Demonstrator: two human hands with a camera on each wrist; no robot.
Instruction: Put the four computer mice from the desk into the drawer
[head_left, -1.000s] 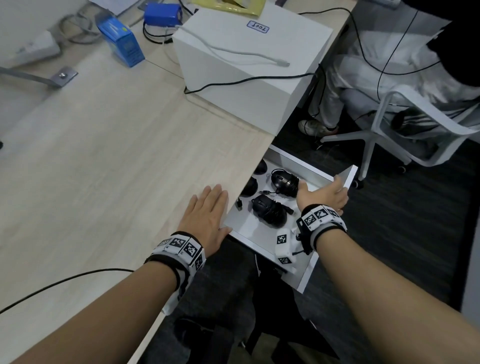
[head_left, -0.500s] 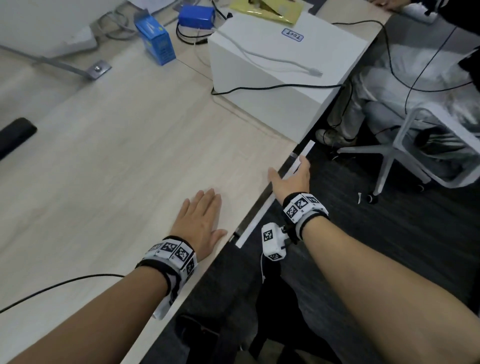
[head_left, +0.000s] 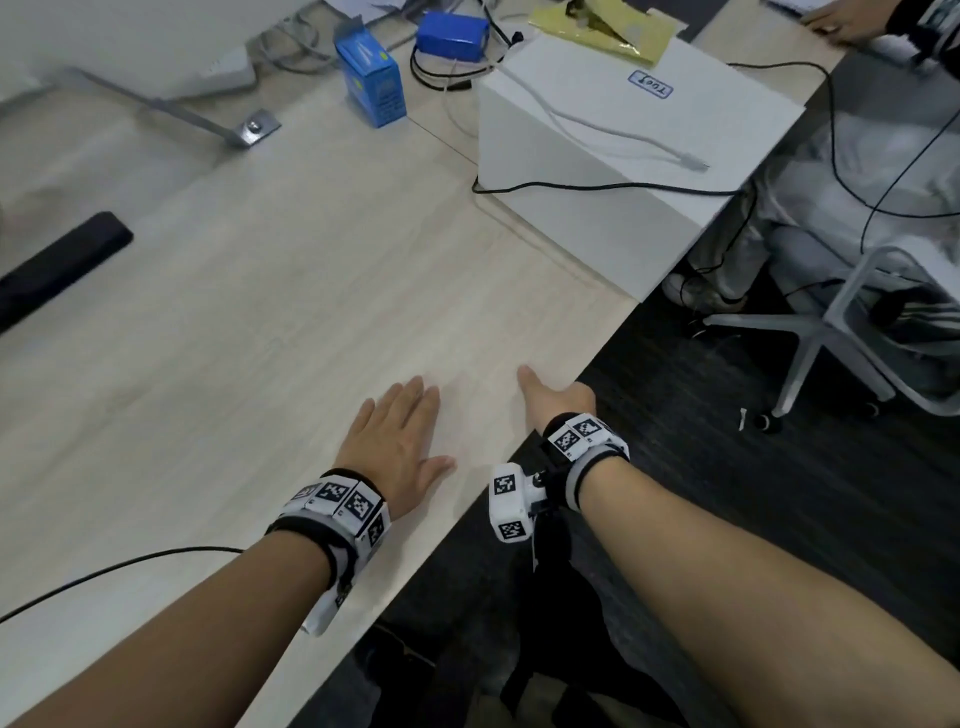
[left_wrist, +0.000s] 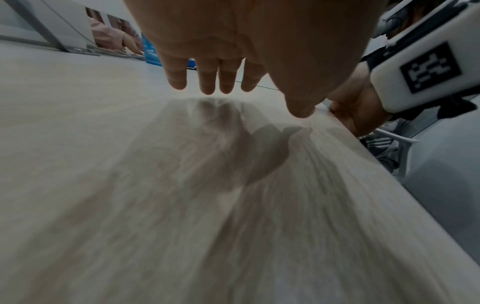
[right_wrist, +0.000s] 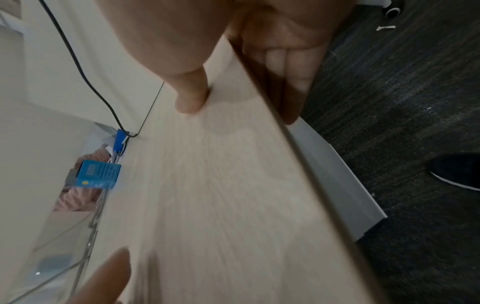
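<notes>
No mouse shows in any view. The drawer is pushed in under the desk (head_left: 260, 312); only its pale grey front (right_wrist: 337, 174) is visible below the desk edge in the right wrist view. My right hand (head_left: 556, 400) (right_wrist: 241, 109) straddles that edge, thumb (right_wrist: 189, 96) on the desktop and straight fingers (right_wrist: 293, 92) down against the drawer front. My left hand (head_left: 395, 441) (left_wrist: 215, 78) lies flat, fingers straight, on the bare desktop just left of it and holds nothing.
A white box (head_left: 623, 135) with cables over it stands at the desk's far right. Two blue boxes (head_left: 371, 78) (head_left: 452, 34) sit behind it. A black bar (head_left: 57, 265) lies at left. A seated person and a white chair (head_left: 857, 312) are to the right.
One second ago the drawer stood open with several black mice inside. My right hand has pushed it fully shut. The left hand stayed flat on the desk.
</notes>
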